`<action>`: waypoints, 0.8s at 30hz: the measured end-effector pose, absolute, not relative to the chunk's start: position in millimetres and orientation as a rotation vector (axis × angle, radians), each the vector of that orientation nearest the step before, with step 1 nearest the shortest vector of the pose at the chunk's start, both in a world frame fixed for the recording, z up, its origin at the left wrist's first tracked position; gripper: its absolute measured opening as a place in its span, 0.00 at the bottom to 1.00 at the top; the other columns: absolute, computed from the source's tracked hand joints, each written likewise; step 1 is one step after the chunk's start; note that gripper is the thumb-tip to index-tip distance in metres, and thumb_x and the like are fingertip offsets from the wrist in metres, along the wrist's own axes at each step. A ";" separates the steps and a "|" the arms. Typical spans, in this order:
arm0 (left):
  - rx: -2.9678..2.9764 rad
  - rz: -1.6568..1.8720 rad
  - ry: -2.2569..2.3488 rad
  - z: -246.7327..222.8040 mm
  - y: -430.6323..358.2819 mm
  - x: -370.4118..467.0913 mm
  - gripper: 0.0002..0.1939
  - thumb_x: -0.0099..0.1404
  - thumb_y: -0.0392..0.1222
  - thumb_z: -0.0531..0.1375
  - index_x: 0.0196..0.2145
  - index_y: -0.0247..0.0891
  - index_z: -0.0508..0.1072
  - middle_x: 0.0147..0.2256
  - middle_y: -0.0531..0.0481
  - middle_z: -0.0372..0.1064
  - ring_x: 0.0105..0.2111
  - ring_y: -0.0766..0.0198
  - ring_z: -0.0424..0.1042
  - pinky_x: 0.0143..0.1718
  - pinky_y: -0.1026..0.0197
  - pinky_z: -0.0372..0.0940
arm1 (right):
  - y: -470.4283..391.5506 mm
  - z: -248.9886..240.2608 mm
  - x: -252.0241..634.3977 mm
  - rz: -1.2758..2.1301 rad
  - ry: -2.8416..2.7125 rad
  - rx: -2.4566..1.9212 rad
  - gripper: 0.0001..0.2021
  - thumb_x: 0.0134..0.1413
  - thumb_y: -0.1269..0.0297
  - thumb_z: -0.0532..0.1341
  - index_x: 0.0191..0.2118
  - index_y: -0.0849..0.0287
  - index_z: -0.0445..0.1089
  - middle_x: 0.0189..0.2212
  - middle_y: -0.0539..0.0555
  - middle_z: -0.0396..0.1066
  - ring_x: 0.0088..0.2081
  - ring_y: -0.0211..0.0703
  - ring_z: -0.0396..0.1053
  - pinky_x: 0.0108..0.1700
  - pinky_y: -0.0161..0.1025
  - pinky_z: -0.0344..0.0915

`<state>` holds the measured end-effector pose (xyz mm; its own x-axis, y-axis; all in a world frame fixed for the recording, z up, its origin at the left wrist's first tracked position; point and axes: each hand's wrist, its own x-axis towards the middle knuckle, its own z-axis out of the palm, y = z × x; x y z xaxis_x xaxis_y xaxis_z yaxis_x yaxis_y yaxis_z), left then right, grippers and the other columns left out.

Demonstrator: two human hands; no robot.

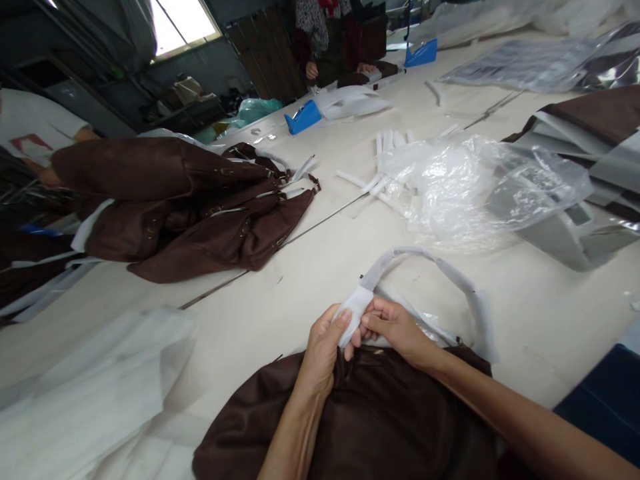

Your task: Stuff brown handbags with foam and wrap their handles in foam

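A dark brown bag (395, 413) lies at the bottom centre, its zipped top edge facing away from me. Its strap (425, 257), wrapped in white material, arches over the table behind it. My left hand (327, 337) grips a white wrapping piece (356, 308) around the strap's left end, thumb on top. From the right, my right hand (387, 323) pinches at the same wrapped part with curled fingers, touching my left hand's fingers. Both hands are just above the bag's zipper. Whatever lies under the white wrapping is hidden.
Several brown bags (215, 220) are piled at the left, with a person (40, 127) beside them. Clear plastic (465, 187) and white strips lie beyond the strap. White sheets (100, 387) cover the lower left. Blue tape dispensers (303, 117) and another person (330, 40) are at the back.
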<state>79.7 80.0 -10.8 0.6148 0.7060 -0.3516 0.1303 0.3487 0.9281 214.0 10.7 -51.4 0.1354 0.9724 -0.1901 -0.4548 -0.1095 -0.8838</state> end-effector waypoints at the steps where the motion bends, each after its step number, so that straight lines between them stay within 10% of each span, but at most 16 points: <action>1: 1.171 0.425 0.865 -10.6 80.7 80.3 0.20 0.66 0.57 0.59 0.35 0.34 0.70 0.20 0.54 0.66 0.15 0.74 0.55 0.18 0.69 0.49 | 11.3 -52.0 213.8 1.361 -0.667 -1.051 0.16 0.54 0.49 0.65 0.35 0.59 0.67 0.25 0.50 0.73 0.27 0.38 0.66 0.34 0.37 0.59; 24: 1.193 0.231 0.763 -2.2 89.0 82.4 0.32 0.63 0.57 0.62 0.57 0.32 0.69 0.29 0.48 0.70 0.18 0.74 0.57 0.16 0.70 0.50 | 16.3 -46.6 216.3 1.258 -0.544 -1.118 0.16 0.42 0.54 0.69 0.29 0.58 0.64 0.16 0.43 0.66 0.18 0.32 0.63 0.21 0.29 0.58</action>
<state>82.4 89.0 -2.2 0.7329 0.5420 -0.4112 0.2229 0.3798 0.8978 216.3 16.3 -46.6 0.2814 0.9300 -0.2366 -0.4651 -0.0835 -0.8813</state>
